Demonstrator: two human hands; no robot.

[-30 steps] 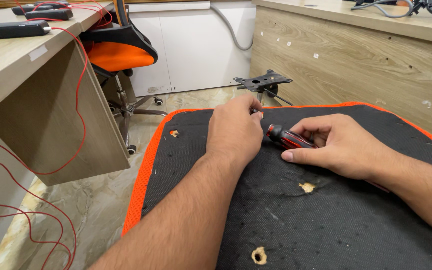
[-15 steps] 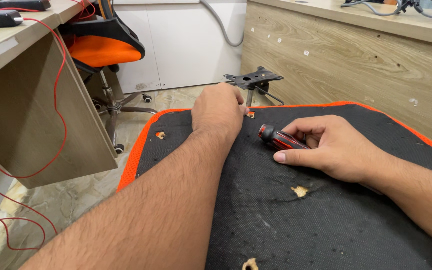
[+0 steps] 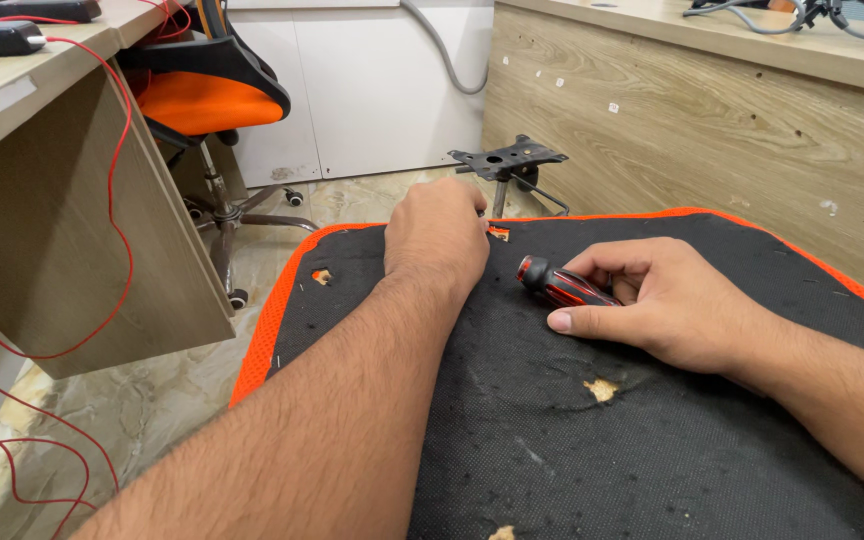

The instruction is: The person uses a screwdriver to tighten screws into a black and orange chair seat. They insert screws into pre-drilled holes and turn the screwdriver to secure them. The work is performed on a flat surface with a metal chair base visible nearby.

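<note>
On the black fabric underside of an upturned chair seat (image 3: pixel 652 450) with orange edging, both hands are at work near its far edge. The screwdriver (image 3: pixel 557 283) lies flat on the fabric, toward the far middle of the seat, black and red handle pointing away from the person. It looks light, stiff and grippy, with that ribbed rubbery handle, so the fat part of the handle is the obvious place to grab it. The seat itself seems bulky but not fragile: fabric over a hard board, with ragged holes showing pale wood.

The right hand (image 3: pixel 667 305) rests over the shaft end of the screwdriver, fingers loosely curled, thumb lying along the fabric just beside the handle. It's covering the tool more than clamping it.

The left hand (image 3: pixel 439 235) sits at the seat's far edge, beside a small hole (image 3: pixel 499 233). Its fingers are bunched and bent down out of sight, so I can't tell whether they're pinching anything.

Beyond the seat stands a black metal mounting plate (image 3: pixel 507 158) on its post; off to the left, an orange office chair (image 3: pixel 202 95).
</note>
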